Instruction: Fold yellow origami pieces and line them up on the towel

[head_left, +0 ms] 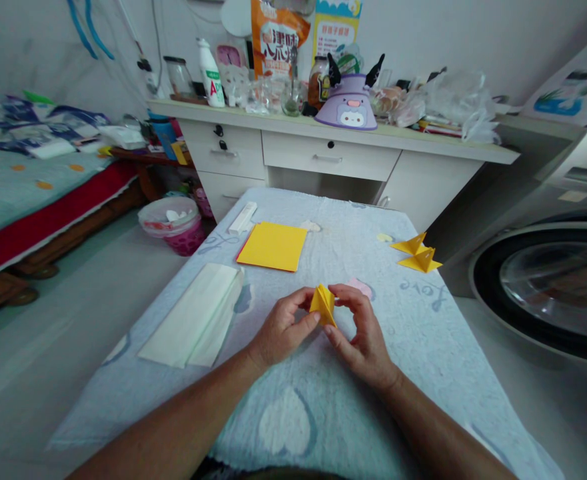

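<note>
A small folded yellow paper piece (322,304) is held upright just above the light blue towel-covered table (423,347). My left hand (284,328) pinches its left side with thumb and fingers closed on it. My right hand (360,333) pinches its right side the same way. Farther back on the table lies a flat stack of yellow square paper (272,246). Two finished folded yellow pieces (418,254) sit together near the right edge.
A folded white cloth or paper bundle (198,315) lies at the table's left side, a white remote-like bar (242,218) at the back left. Behind stands a cluttered white desk (333,143), a washing machine (548,287) right, a bed (28,193) left, a pink bin (170,225).
</note>
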`<state>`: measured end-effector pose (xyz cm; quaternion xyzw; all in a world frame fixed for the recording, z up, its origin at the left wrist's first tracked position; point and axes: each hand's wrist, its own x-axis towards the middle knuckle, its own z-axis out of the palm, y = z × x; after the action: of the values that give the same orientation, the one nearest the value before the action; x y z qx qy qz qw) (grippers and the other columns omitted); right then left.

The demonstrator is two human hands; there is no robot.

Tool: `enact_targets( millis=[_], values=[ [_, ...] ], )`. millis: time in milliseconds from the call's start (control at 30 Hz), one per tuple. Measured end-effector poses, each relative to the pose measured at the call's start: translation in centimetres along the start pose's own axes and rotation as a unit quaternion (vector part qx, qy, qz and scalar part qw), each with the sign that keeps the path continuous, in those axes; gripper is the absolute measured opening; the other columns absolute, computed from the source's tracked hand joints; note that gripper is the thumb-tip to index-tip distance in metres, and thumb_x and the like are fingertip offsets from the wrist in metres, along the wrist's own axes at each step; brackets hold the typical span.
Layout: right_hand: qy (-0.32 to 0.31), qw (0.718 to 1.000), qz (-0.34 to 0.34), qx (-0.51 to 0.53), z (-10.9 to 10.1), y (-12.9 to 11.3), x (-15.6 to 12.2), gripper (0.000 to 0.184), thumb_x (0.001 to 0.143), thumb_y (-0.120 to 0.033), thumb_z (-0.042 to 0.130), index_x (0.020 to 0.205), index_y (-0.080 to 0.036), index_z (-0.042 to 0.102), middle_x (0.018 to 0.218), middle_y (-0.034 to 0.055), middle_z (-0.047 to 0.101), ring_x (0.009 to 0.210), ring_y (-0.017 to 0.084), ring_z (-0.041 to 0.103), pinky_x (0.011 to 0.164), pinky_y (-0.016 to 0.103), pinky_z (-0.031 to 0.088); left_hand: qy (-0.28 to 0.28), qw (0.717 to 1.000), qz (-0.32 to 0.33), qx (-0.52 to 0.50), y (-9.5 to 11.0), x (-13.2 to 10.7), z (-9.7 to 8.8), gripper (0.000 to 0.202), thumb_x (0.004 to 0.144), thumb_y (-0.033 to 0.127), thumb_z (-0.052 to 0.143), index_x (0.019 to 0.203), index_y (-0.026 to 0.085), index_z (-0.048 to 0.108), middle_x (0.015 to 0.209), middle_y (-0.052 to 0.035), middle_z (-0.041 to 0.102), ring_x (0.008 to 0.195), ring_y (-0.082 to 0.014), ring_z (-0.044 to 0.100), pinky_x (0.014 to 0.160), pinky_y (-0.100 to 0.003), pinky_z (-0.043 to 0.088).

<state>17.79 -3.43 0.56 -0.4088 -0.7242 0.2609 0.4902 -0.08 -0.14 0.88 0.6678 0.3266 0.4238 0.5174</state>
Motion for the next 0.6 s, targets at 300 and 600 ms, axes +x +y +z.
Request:
enact_targets(
  millis=[300, 600],
  values=[
    [0.024, 0.996, 0.049, 0.068, 0.1, 0.3, 0.2, 0.014, 0.087, -0.028, 0.06, 0.098, -0.024, 0.054, 0.102, 0.0052, 0.051, 0.098, 0.02, 0.052, 0.085, 0.036, 0.046, 0.014, 0.999, -0.023, -0.028, -0.5, 0.2, 0.4, 0.028, 0.088, 0.027, 0.059, 0.114, 0.017, 0.058, 0.106, -0.0064, 0.066, 0.096, -0.0185, 0.062, 0.087, -0.029, 0.048],
    [0.038, 0.952, 0.192, 0.237, 0.5, 1.0, 0.8, 0.022, 0.082, -0.041, 0.068, 0.086, -0.022, 0.056, 0.081, 0.0002, 0.057, 0.073, 0.014, 0.054, 0.067, 0.026, 0.047, 0.039, 0.987, -0.064, -0.139, -1.1, 0.4, 0.8, 0.05, 0.082, 0.03, 0.067, 0.124, 0.02, 0.042, 0.091, -0.0018, 0.065, 0.082, -0.0146, 0.064, 0.074, -0.025, 0.048]
  ],
)
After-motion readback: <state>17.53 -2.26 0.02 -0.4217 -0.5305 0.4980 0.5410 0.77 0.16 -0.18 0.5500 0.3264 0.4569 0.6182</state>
